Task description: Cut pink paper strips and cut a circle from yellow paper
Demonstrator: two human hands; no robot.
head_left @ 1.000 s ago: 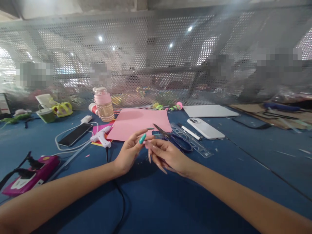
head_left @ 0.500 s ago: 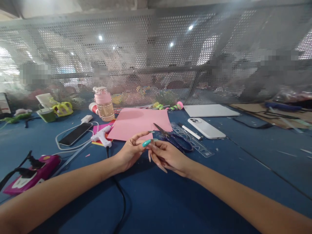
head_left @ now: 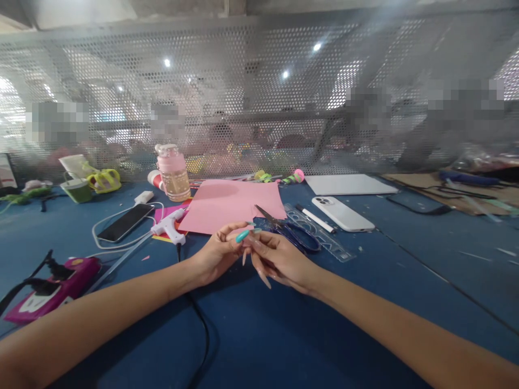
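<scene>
My left hand [head_left: 213, 256] and my right hand [head_left: 286, 262] meet above the near edge of the pink paper sheet [head_left: 231, 202]. Fingertips of both are pinched together on a small piece of pink paper [head_left: 246, 243], mostly hidden by the fingers and long nails. Just beyond my right hand lie dark-blue-handled scissors [head_left: 302, 237], blades pointing up and left onto the sheet. Beside them are a clear stencil ruler [head_left: 336, 248] and a white marker [head_left: 318, 219]. A white glue gun [head_left: 168, 227] rests left of the sheet, on coloured papers.
A magenta power strip [head_left: 77, 278] sits at the left, near a black phone [head_left: 126, 222] and a white cable. Behind stands a pink-topped bottle [head_left: 174, 175]. To the right lie a white phone [head_left: 344, 215] and white board [head_left: 351, 184]. A perforated metal screen [head_left: 259, 97] borders the table.
The fingers of my right hand have shifted slightly, their lower nails moving left. A bit more of the small pink piece shows between the fingertips. Things on the table stay put.
</scene>
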